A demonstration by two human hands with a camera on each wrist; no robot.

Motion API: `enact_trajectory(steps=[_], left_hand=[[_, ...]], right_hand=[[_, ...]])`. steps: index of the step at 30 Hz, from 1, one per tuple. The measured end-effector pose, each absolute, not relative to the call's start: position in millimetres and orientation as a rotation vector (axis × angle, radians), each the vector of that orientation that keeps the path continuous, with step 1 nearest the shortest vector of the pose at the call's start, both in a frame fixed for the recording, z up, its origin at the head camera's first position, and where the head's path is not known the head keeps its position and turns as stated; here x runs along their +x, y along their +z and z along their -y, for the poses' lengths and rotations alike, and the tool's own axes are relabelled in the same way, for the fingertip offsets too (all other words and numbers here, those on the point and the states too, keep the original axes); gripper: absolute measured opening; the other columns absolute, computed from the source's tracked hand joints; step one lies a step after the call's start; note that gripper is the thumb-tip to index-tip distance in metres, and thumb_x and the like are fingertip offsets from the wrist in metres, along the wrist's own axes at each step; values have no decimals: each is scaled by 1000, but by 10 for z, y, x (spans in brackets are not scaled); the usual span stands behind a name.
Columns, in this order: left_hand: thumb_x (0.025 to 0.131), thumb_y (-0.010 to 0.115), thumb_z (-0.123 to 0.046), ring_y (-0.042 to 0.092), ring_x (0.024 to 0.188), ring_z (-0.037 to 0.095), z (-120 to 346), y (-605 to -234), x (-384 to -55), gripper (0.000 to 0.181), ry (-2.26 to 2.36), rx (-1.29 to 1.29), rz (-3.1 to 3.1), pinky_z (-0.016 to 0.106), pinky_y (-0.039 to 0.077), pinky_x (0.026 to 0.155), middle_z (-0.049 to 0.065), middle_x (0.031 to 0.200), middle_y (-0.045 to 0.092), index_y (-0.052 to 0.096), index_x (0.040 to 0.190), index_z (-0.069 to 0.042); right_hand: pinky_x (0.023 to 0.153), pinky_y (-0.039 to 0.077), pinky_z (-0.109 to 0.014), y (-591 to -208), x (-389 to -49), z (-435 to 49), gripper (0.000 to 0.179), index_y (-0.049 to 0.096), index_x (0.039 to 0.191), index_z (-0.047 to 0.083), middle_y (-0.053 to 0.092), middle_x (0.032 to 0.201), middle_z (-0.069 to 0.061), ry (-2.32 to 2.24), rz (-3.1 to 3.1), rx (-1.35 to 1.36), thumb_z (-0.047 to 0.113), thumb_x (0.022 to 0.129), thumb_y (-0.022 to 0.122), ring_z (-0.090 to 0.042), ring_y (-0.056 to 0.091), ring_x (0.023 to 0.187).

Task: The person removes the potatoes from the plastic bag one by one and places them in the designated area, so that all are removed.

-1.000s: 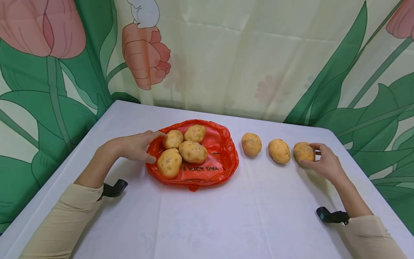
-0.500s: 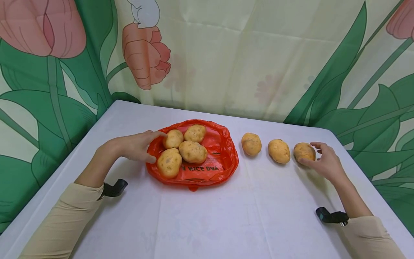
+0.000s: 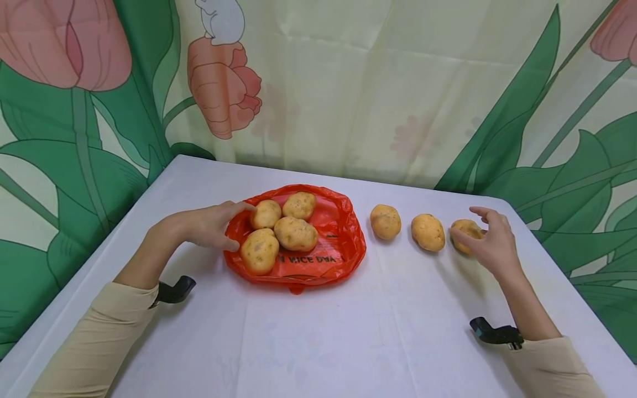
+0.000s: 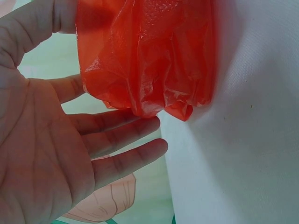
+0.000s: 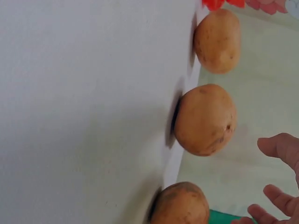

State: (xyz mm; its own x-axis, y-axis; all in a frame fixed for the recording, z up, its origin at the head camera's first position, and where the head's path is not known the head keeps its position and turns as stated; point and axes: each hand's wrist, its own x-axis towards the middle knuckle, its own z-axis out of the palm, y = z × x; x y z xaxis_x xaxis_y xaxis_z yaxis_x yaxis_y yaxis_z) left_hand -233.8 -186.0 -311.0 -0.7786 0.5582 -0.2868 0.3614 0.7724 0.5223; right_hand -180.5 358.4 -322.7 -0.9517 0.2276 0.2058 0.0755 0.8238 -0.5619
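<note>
Several potatoes, one of them a potato [image 3: 296,234] near the middle, lie in a red plastic bag [image 3: 343,260] spread open like a shallow bowl. At the bag's left rim is my left hand [image 3: 211,225]. In the left wrist view its fingers [image 4: 126,163] are straight and reach past the red plastic, which covers some fingertips. Three potatoes stand in a row right of the bag: a near potato [image 3: 385,222], a middle potato [image 3: 428,232] and a far-right potato [image 3: 466,232]. My right hand [image 3: 495,243] hovers over the far-right potato, fingers spread, holding nothing and partly covering it.
A white cloth covers the table [image 3: 318,342]. Behind it hangs a curtain [image 3: 338,99] printed with tulips and leaves. Each wrist wears a black camera, such as the left camera [image 3: 176,289].
My right hand has let go of the far-right potato, lifted and shifted left above it. The potato has stayed in place. My left hand has kept its position at the bag.
</note>
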Motion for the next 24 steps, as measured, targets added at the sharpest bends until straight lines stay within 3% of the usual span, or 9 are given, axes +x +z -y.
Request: enact_trajectory(steps=[13, 16, 19, 24], left_hand=[[86, 71, -17, 43, 134, 38, 1878, -3122, -2338, 78, 629, 733, -2539, 59, 46, 106, 20, 144, 44, 34, 154, -12], [86, 72, -17, 43, 134, 38, 1878, -3113, -2334, 77, 631, 737, -2537, 58, 48, 105, 20, 144, 44, 35, 154, -12], [86, 72, -18, 44, 133, 38, 1879, -3109, -2333, 77, 631, 736, -2535, 57, 49, 104, 20, 143, 44, 35, 153, -13], [86, 72, -18, 44, 133, 38, 1880, -3108, -2334, 77, 624, 739, -2541, 58, 49, 104, 20, 143, 44, 35, 153, -13]], right_hand=[[105, 43, -64, -3139, -1714, -3189, 70, 44, 150, 2, 40, 149, -25, 919, 2605, -103, 29, 93, 75, -44, 38, 137], [103, 49, -41, -3129, -1698, -3104, 68, 46, 148, 3, 42, 147, -23, 923, 2579, -56, 28, 93, 76, -41, 42, 134], [94, 45, -19, -3109, -1686, -3012, 65, 49, 145, 3, 45, 145, -20, 937, 2548, -11, 27, 92, 77, -37, 44, 132], [92, 41, -12, -3063, -1678, -2854, 62, 51, 142, 1, 48, 142, -17, 966, 2506, 70, 23, 91, 78, -34, 46, 133]])
